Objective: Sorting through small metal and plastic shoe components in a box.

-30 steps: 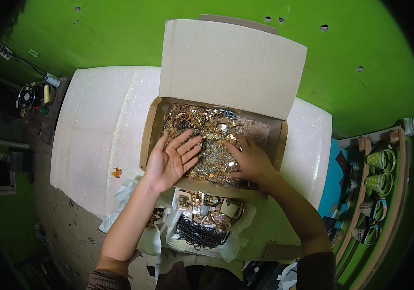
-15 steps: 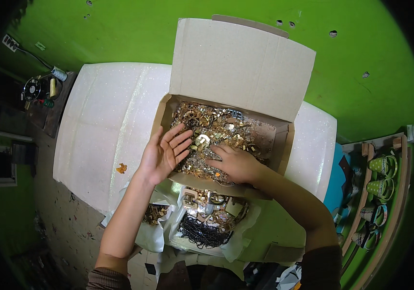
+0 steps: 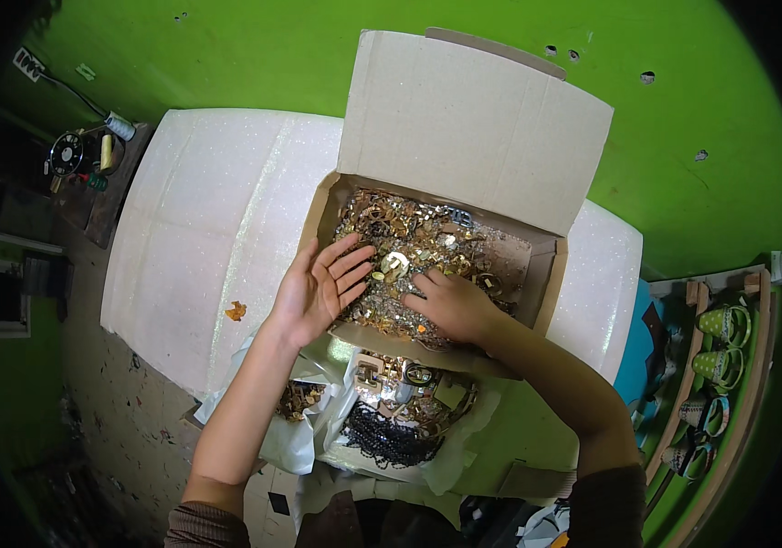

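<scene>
Box [image 3: 551, 281] of trinkets [image 3: 395, 266] lies under the right hand [image 3: 453, 305].

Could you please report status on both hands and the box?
Left hand open, palm up, empty. Right hand at metallic pieces, grip unclear. Cardboard box open, lid clear of both hands.

box [image 3: 477, 137]: tan | trinkets [image 3: 396, 265]: gold, silver | bead strands [image 3: 391, 438]: black | wall [image 3: 683, 100]: green | sandals [image 3: 708, 362]: green, polka-dotted

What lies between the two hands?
The head view shows a shiny round piece among small metallic bits in the cardboard box, between the left hand and the right hand.
</scene>
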`<state>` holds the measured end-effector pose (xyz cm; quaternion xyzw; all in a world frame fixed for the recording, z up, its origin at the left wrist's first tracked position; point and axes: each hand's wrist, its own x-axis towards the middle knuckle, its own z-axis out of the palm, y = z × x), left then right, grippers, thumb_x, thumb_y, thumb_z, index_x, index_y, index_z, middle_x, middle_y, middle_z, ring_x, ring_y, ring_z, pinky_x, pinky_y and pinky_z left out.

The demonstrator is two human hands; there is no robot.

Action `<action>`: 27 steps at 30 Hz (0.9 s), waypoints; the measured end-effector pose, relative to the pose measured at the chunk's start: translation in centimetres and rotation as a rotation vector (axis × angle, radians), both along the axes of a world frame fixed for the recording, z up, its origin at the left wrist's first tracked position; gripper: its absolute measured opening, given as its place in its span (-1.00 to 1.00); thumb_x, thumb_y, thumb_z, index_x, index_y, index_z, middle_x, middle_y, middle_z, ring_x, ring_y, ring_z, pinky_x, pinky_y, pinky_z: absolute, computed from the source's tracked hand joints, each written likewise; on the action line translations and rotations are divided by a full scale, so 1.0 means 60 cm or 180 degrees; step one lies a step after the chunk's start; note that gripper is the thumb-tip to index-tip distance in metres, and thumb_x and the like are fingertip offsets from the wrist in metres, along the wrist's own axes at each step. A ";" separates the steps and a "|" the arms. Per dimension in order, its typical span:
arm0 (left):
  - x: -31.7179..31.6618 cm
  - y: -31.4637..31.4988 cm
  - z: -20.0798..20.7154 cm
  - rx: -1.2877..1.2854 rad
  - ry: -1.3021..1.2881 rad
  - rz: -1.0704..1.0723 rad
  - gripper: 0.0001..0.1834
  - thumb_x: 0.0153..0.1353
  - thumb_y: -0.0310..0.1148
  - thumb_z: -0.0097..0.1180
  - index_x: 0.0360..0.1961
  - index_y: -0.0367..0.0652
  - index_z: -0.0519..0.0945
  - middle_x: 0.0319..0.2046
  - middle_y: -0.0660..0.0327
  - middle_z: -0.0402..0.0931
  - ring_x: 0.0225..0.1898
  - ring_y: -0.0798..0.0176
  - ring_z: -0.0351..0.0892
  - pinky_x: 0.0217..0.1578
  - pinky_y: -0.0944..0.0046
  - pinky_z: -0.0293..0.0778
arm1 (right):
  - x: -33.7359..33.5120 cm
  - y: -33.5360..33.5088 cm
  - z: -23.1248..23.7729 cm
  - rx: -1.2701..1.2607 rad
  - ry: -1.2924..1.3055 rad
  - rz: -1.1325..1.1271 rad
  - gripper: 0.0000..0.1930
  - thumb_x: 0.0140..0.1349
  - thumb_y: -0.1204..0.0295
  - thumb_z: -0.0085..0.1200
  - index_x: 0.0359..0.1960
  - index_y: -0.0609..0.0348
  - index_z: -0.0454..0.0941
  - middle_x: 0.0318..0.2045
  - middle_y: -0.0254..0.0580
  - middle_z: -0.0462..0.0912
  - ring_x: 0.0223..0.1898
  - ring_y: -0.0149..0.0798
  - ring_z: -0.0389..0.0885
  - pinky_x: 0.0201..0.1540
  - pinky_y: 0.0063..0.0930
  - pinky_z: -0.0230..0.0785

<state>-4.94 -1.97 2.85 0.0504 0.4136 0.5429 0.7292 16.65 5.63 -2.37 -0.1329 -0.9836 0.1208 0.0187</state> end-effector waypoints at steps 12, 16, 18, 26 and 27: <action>-0.001 -0.003 -0.008 -0.0010 -0.0033 -0.0004 -0.45 0.30 0.00 -0.54 0.15 -0.08 0.23 0.06 0.17 0.33 -0.03 0.33 0.35 0.00 0.31 0.27 | 0.004 0.001 0.005 -0.0266 -0.0053 0.0022 -0.46 -0.28 0.50 0.14 -0.10 -0.01 0.42 -0.09 -0.16 0.36 -0.09 -0.17 0.35 -0.16 -0.45 0.39; 0.000 -0.001 -0.008 0.0037 -0.0022 -0.0047 -0.45 0.30 0.00 -0.54 0.15 -0.08 0.23 0.06 0.17 0.33 -0.03 0.33 0.35 0.01 0.31 0.27 | 0.006 0.001 -0.010 -0.0211 -0.0018 0.0105 -0.50 -0.26 0.47 0.13 -0.13 -0.04 0.43 -0.13 -0.14 0.37 -0.12 -0.18 0.36 -0.17 -0.44 0.38; -0.001 -0.002 -0.008 0.0033 -0.0016 -0.0053 -0.44 0.30 0.01 -0.54 0.15 -0.08 0.23 0.07 0.17 0.32 -0.02 0.34 0.34 0.01 0.31 0.27 | 0.003 0.001 -0.004 -0.0327 -0.0068 0.0080 -0.54 -0.25 0.48 0.12 -0.17 -0.02 0.44 -0.16 -0.15 0.37 -0.14 -0.18 0.36 -0.19 -0.43 0.38; 0.000 -0.002 -0.008 0.0074 -0.0020 -0.0083 -0.44 0.30 0.00 -0.56 0.16 -0.09 0.22 0.08 0.19 0.31 -0.03 0.34 0.34 0.00 0.31 0.27 | -0.004 0.003 -0.003 -0.0459 -0.0298 0.0049 -0.65 -0.22 0.54 0.07 -0.28 0.05 0.44 -0.22 -0.13 0.36 -0.16 -0.15 0.36 -0.21 -0.37 0.37; 0.001 -0.002 -0.008 0.0077 0.0003 -0.0084 -0.44 0.30 0.00 -0.56 0.16 -0.09 0.22 0.08 0.19 0.32 -0.03 0.35 0.35 0.00 0.32 0.27 | -0.002 0.003 -0.003 -0.0373 -0.0141 0.0063 -0.71 -0.20 0.54 0.05 -0.33 0.05 0.43 -0.27 -0.16 0.34 -0.19 -0.17 0.36 -0.26 -0.38 0.39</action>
